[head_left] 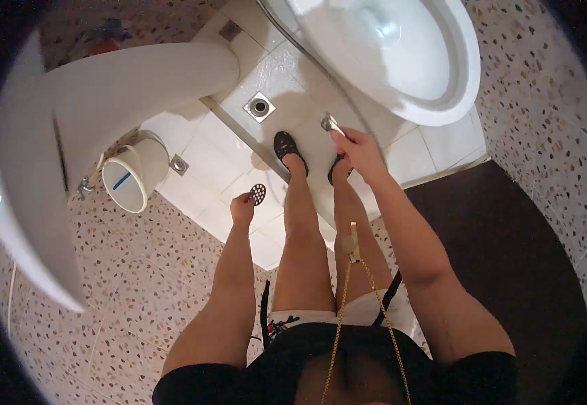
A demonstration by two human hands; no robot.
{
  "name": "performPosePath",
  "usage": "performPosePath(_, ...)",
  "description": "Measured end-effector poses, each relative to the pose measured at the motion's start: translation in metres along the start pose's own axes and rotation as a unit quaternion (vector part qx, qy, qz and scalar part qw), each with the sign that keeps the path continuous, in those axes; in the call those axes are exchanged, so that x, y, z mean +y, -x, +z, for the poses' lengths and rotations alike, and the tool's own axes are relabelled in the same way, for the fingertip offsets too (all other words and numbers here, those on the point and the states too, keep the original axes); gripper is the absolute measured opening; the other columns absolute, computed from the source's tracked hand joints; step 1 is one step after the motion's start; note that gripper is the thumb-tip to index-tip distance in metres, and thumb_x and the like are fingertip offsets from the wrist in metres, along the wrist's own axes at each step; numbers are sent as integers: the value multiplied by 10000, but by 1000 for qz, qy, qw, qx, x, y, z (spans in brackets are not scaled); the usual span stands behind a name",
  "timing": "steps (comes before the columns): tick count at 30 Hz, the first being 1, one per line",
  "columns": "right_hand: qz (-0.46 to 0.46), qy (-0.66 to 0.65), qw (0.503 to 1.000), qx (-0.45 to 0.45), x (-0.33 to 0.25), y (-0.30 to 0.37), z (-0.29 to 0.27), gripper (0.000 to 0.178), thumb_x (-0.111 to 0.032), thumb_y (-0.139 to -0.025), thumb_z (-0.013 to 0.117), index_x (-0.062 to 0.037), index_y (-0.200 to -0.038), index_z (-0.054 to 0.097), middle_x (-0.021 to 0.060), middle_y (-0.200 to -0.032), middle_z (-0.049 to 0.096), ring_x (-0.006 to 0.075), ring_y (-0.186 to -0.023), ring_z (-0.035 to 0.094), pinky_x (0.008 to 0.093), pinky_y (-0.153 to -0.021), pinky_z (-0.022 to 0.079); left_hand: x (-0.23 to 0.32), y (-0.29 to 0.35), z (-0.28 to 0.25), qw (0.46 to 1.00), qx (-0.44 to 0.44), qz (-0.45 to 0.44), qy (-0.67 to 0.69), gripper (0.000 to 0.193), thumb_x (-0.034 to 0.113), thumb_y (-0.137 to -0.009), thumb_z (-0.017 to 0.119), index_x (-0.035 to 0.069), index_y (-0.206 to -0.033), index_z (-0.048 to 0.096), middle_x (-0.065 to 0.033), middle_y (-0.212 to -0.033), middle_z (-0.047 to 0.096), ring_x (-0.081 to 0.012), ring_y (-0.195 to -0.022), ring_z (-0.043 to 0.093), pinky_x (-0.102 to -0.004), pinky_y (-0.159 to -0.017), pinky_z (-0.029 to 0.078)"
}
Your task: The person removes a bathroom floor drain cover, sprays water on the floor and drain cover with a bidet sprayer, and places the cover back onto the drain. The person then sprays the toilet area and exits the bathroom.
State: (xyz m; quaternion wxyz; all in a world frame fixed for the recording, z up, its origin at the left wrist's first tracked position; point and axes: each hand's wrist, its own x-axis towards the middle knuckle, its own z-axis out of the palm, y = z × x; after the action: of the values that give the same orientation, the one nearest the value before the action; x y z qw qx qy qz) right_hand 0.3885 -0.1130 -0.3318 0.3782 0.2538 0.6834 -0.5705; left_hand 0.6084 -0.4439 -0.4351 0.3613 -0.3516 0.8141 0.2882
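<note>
My left hand (242,208) is closed on the edge of a round, perforated drain cover (258,195), held out over the white floor tiles. My right hand (359,152) reaches further forward and pinches a small, shiny silver piece (328,123); its exact kind cannot be made out. Ahead and to the left of that piece, a floor drain (260,106) with a square metal frame shows a dark round opening, with no cover on it. My feet in dark openwork shoes (288,150) stand just behind the drain, the right one partly hidden by my right hand.
A white toilet bowl (435,111) stands at the front right, with a hose (317,61) curving beside it. At left are a large white basin (20,196), its pedestal (152,77) and a white bucket (146,197). A raised ledge (239,135) crosses the floor.
</note>
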Motion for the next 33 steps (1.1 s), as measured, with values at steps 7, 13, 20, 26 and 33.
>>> performPosePath(7, -105, 129, 984, 58, -34, -22, 0, 403, -414, -779, 624, -37, -919, 632, -18, -618, 484, 57, -513, 418, 204, -481, 363, -17, 79, -29, 992, 80, 53, 82, 231, 179, -740, 619, 42, -922, 662, -148, -806, 650, -239, -751, 634, -332, -679, 476)
performPosePath(13, -91, 71, 993, -32, -91, -15, 5, 489, -496, -762, 598, -10, -812, 633, 65, -609, 584, 181, -529, 551, 317, -562, 445, -75, 153, -36, 987, 128, -30, 93, 216, 165, -743, 643, 21, -903, 666, -117, -777, 658, -223, -743, 626, -316, -698, 471)
performPosePath(20, -265, 168, 950, -17, -252, -76, 26, 521, -568, -759, 543, -54, -729, 621, 40, -584, 544, 132, -501, 497, 283, -476, 380, -105, 212, -35, 963, 16, -149, 224, 233, 151, -790, 619, -30, -935, 645, -87, -733, 631, -117, -650, 571, -250, -598, 467)
performPosePath(26, -206, 54, 972, -104, -363, -65, 64, 358, -349, -867, 509, -40, -694, 564, 45, -534, 481, 136, -440, 441, 265, -373, 328, -99, 207, -58, 931, -7, -181, 316, 212, 94, -786, 631, -29, -959, 634, -36, -705, 625, -87, -599, 563, -200, -499, 420)
performPosePath(33, -162, -56, 977, -129, -410, -48, 70, 321, -363, -862, 523, -107, -668, 525, 0, -501, 452, 91, -362, 374, 225, -308, 281, -29, 165, -108, 914, -21, -143, 379, 219, 114, -798, 629, -28, -964, 629, -35, -721, 626, -90, -635, 594, -182, -504, 411)
